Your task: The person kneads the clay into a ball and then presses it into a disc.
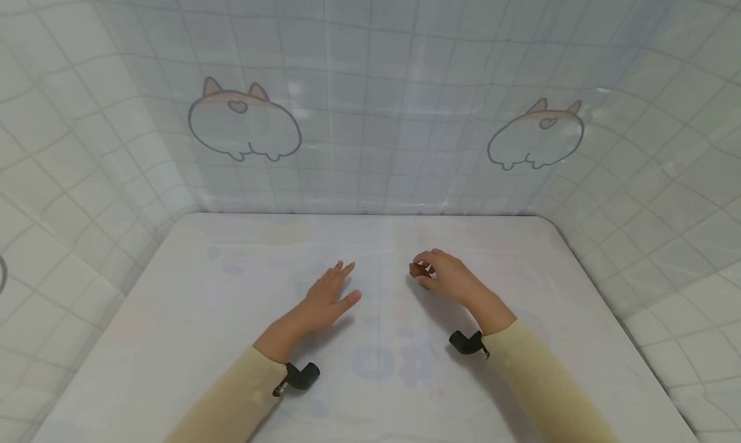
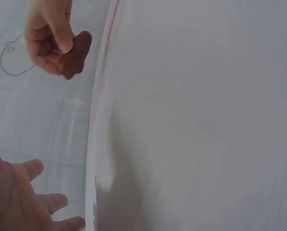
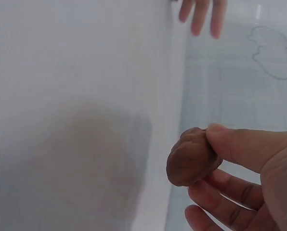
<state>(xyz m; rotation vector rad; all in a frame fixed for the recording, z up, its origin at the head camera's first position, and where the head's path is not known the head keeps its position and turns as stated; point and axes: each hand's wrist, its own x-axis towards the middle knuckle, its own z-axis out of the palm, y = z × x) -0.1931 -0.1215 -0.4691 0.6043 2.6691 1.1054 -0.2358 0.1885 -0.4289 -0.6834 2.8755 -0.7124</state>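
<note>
Between thumb and curled fingers, my right hand (image 1: 454, 278) pinches a small brown lump (image 3: 191, 158), smooth and rounded with a few creases, like clay or a mushroom cap; its exact kind I cannot tell. The same brown lump (image 2: 77, 55) shows in the left wrist view, held above the table. My left hand (image 1: 324, 301) hovers over the table to the left with fingers spread straight and nothing in them. Its palm and fingertips (image 2: 54, 199) show at the lower left of the left wrist view.
A white cloth with faint prints covers the table (image 1: 191, 314). Grid-patterned curtains (image 1: 359, 96) with cartoon animal drawings stand behind it and at both sides. Each sleeve cuff carries a black wrist camera (image 1: 302, 375).
</note>
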